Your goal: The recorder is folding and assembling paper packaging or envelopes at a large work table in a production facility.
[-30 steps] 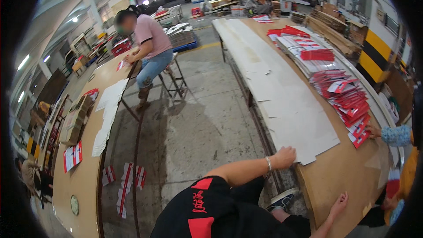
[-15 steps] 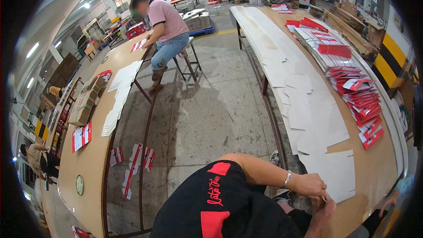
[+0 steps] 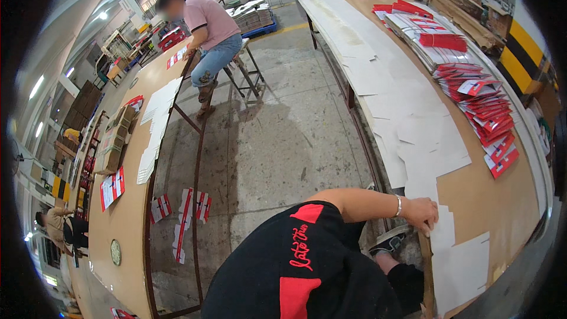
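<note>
My left hand [image 3: 421, 214], with a bracelet at its wrist, reaches across to the edge of the table on the right. Its fingers are curled down at the edge of a white die-cut card sheet [image 3: 442, 227], which they seem to grip. Nearer to me another white card piece [image 3: 466, 269] lies along the table edge. Farther up the same table a long row of overlapping white card sheets [image 3: 407, 124] is spread out. My right hand is out of sight.
Red-and-white folded cartons [image 3: 478, 106] are heaped along the far side of the right table [image 3: 514, 212]. A second table [image 3: 118, 224] on the left holds card blanks and boxes; a person [image 3: 209, 29] sits at it. Printed card pieces [image 3: 184, 218] are on the floor.
My hands were together over the table edge; now my left hand is a little farther up the edge, and my right hand has left the picture. The near white card lies differently.
</note>
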`<state>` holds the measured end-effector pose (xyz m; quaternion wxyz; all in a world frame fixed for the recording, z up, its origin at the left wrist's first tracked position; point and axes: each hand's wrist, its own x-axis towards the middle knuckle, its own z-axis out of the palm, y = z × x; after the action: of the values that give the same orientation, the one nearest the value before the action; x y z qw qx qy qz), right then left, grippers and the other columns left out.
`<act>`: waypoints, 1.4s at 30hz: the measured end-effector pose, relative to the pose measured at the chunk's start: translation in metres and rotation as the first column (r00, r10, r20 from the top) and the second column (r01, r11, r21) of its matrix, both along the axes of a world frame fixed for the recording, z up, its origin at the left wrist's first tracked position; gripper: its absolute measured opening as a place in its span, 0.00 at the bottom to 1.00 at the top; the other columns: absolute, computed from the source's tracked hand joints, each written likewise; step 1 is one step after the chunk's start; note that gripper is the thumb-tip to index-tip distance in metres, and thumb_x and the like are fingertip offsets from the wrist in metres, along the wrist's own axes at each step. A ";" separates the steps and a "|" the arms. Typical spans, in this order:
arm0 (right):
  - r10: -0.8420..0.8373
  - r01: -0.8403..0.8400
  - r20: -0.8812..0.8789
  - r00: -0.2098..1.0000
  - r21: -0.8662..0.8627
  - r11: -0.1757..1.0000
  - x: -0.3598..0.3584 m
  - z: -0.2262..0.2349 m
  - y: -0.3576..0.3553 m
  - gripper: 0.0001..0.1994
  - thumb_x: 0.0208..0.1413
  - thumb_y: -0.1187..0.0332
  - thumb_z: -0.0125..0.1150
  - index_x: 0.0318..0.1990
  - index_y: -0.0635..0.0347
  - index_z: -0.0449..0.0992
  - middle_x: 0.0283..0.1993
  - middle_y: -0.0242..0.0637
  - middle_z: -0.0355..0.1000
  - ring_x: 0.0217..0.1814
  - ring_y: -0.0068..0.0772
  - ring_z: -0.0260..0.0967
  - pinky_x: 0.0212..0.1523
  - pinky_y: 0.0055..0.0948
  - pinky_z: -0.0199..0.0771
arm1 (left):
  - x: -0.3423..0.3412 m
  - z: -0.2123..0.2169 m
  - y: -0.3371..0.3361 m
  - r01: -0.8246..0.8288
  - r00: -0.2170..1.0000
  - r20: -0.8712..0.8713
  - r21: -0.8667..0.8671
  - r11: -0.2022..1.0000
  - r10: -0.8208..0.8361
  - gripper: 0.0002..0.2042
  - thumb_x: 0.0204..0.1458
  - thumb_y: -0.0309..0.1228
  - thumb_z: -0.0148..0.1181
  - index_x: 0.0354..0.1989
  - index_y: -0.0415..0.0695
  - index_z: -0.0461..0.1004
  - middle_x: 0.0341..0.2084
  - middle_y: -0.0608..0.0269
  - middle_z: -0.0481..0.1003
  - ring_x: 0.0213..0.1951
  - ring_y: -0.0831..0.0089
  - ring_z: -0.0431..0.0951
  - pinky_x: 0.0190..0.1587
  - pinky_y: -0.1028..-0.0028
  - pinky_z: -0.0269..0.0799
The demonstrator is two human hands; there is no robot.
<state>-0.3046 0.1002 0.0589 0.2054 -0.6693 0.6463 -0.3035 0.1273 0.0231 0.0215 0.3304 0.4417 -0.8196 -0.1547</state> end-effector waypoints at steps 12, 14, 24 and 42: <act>0.054 -0.099 0.252 0.966 0.172 0.980 -0.117 -0.121 -0.031 0.36 0.54 0.54 0.61 0.67 0.56 0.56 0.59 0.46 0.64 0.49 0.44 0.68 0.43 0.41 0.73 | -0.083 -0.034 -0.020 0.085 0.992 0.118 -0.304 0.949 -0.051 0.10 0.42 0.37 0.65 0.24 0.43 0.76 0.34 0.58 0.75 0.52 0.60 0.68 0.57 0.57 0.59; -0.097 0.082 -0.030 0.995 -0.334 0.939 -0.054 -0.096 -0.027 0.36 0.54 0.54 0.62 0.68 0.55 0.55 0.56 0.46 0.66 0.46 0.44 0.69 0.38 0.39 0.73 | -0.097 -0.031 -0.027 0.234 0.972 0.028 -0.165 0.958 -0.232 0.11 0.42 0.38 0.65 0.24 0.44 0.76 0.34 0.59 0.74 0.50 0.60 0.69 0.56 0.55 0.59; -0.403 0.396 -0.083 0.911 -0.092 0.914 -0.020 -0.040 -0.012 0.40 0.53 0.48 0.64 0.66 0.61 0.54 0.49 0.46 0.73 0.49 0.50 0.71 0.48 0.43 0.72 | -0.161 -0.027 -0.017 -0.054 0.990 0.128 0.035 0.998 0.050 0.21 0.50 0.45 0.56 0.47 0.43 0.75 0.59 0.59 0.65 0.68 0.54 0.51 0.64 0.32 0.25; -0.445 0.447 0.587 0.676 0.152 0.881 0.082 -0.035 -0.007 0.17 0.61 0.67 0.48 0.45 0.76 0.73 0.41 0.46 0.75 0.44 0.34 0.71 0.49 0.34 0.69 | -0.175 -0.010 0.012 0.223 0.974 0.008 0.156 0.962 -0.227 0.34 0.45 0.28 0.52 0.65 0.35 0.53 0.66 0.47 0.54 0.68 0.53 0.51 0.70 0.49 0.35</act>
<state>-0.2226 0.0936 0.0241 0.3198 -0.3585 0.6883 -0.5435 -0.0473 0.0350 0.0115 0.2652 0.3718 -0.8542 -0.2484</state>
